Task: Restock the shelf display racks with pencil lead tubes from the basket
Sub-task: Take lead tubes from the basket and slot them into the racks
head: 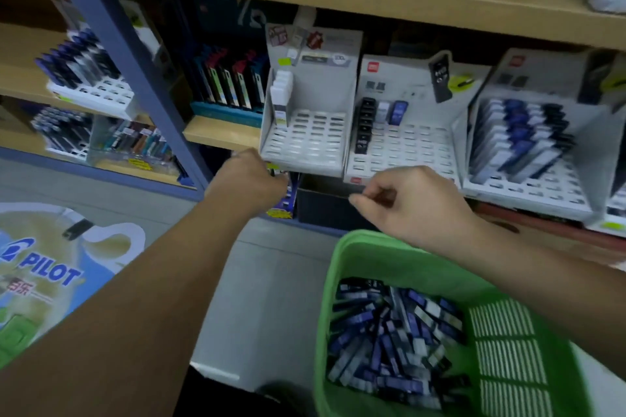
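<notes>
Green basket (389,247) heaped with pencil lead tubes (393,335), white racks (305,142) mostly unfilled

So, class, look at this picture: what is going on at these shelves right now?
A person is restocking display racks in a stationery shop. A green basket below holds a heap of pencil lead tubes. The left hand is closed at the front edge of the leftmost rack, which is almost empty. The right hand pinches something small and dark below the middle rack, also mostly empty. The rack to the right is much fuller.
</notes>
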`<state>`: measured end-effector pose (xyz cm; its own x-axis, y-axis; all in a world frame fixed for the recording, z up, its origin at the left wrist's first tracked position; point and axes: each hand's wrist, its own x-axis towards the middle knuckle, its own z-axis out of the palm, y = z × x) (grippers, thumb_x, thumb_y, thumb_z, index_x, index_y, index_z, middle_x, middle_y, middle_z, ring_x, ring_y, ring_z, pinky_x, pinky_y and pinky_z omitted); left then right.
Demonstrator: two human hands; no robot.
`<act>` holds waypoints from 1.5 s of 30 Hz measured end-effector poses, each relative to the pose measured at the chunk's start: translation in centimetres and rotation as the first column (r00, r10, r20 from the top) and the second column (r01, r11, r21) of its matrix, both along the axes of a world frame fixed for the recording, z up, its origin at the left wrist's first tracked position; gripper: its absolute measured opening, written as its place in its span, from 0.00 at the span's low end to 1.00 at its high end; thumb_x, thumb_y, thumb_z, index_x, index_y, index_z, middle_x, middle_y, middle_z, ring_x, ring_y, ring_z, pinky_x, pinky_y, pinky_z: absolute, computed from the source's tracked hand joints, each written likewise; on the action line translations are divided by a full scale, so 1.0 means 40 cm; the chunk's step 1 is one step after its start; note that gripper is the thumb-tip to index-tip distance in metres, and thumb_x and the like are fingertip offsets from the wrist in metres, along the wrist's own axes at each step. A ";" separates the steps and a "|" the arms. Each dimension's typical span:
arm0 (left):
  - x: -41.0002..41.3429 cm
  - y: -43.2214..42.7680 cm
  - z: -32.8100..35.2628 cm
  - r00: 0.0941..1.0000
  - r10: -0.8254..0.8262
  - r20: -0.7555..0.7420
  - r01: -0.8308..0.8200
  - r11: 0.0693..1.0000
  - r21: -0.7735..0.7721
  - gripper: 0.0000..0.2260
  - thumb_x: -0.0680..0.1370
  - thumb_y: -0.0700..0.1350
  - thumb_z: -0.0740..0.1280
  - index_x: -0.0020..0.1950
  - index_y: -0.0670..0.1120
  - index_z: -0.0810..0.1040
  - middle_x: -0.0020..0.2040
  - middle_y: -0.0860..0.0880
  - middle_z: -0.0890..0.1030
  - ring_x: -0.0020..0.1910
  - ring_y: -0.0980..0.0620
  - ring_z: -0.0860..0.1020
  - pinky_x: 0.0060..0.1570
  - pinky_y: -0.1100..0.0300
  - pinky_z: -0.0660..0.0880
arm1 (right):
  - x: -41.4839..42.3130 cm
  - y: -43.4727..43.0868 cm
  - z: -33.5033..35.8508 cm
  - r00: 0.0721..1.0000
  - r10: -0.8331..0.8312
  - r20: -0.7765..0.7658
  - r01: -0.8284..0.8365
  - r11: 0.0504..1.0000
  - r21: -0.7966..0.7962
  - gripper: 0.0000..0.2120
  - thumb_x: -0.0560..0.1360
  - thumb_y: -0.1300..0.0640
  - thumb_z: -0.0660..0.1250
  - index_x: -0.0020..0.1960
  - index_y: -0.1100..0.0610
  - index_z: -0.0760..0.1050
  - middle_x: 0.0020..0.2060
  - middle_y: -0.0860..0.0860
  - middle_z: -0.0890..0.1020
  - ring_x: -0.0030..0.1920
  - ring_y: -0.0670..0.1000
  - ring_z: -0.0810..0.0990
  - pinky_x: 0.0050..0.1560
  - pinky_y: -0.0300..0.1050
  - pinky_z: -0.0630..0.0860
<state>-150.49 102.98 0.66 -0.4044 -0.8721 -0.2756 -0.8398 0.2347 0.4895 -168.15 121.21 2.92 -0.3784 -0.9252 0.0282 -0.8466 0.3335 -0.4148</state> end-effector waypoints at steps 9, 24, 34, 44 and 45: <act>-0.146 0.359 -0.103 0.779 -0.609 0.149 0.596 0.793 0.127 0.12 0.79 0.55 0.70 0.55 0.49 0.81 0.53 0.48 0.83 0.54 0.47 0.80 0.55 0.54 0.78 | -0.163 0.314 -0.247 0.936 0.012 0.352 -0.263 0.690 0.674 0.15 0.77 0.36 0.68 0.47 0.47 0.82 0.43 0.45 0.82 0.45 0.48 0.81 0.45 0.47 0.79; -0.135 0.616 -0.557 0.926 -0.263 0.270 0.093 0.854 0.511 0.14 0.83 0.44 0.67 0.67 0.40 0.79 0.62 0.41 0.83 0.60 0.43 0.81 0.49 0.59 0.76 | -0.192 0.469 -0.665 0.658 -0.584 0.476 0.430 0.810 0.399 0.32 0.73 0.37 0.74 0.69 0.55 0.76 0.64 0.54 0.80 0.61 0.57 0.80 0.63 0.53 0.78; -0.151 0.609 -0.601 0.800 -0.406 0.441 0.061 0.787 0.614 0.37 0.79 0.62 0.69 0.81 0.44 0.63 0.80 0.41 0.64 0.76 0.41 0.68 0.71 0.52 0.71 | -0.190 0.434 -0.768 0.908 -0.376 0.186 0.165 0.728 0.666 0.58 0.60 0.25 0.75 0.80 0.49 0.58 0.76 0.54 0.61 0.77 0.60 0.56 0.78 0.57 0.56; -0.207 0.637 -0.675 0.888 -0.189 0.420 -0.123 0.782 0.611 0.60 0.65 0.73 0.76 0.81 0.39 0.52 0.80 0.40 0.65 0.76 0.40 0.68 0.72 0.47 0.71 | -0.195 0.452 -0.769 0.623 -0.673 0.400 0.343 0.694 0.633 0.46 0.60 0.46 0.87 0.72 0.51 0.68 0.62 0.49 0.73 0.57 0.54 0.77 0.58 0.50 0.78; -0.211 0.641 -0.684 0.902 -0.140 0.408 -0.157 0.775 0.612 0.60 0.65 0.71 0.77 0.81 0.39 0.53 0.79 0.40 0.66 0.75 0.41 0.69 0.71 0.48 0.72 | -0.196 0.454 -0.766 0.598 -0.681 0.424 0.337 0.693 0.638 0.46 0.60 0.48 0.87 0.72 0.52 0.69 0.59 0.48 0.73 0.56 0.53 0.77 0.57 0.49 0.78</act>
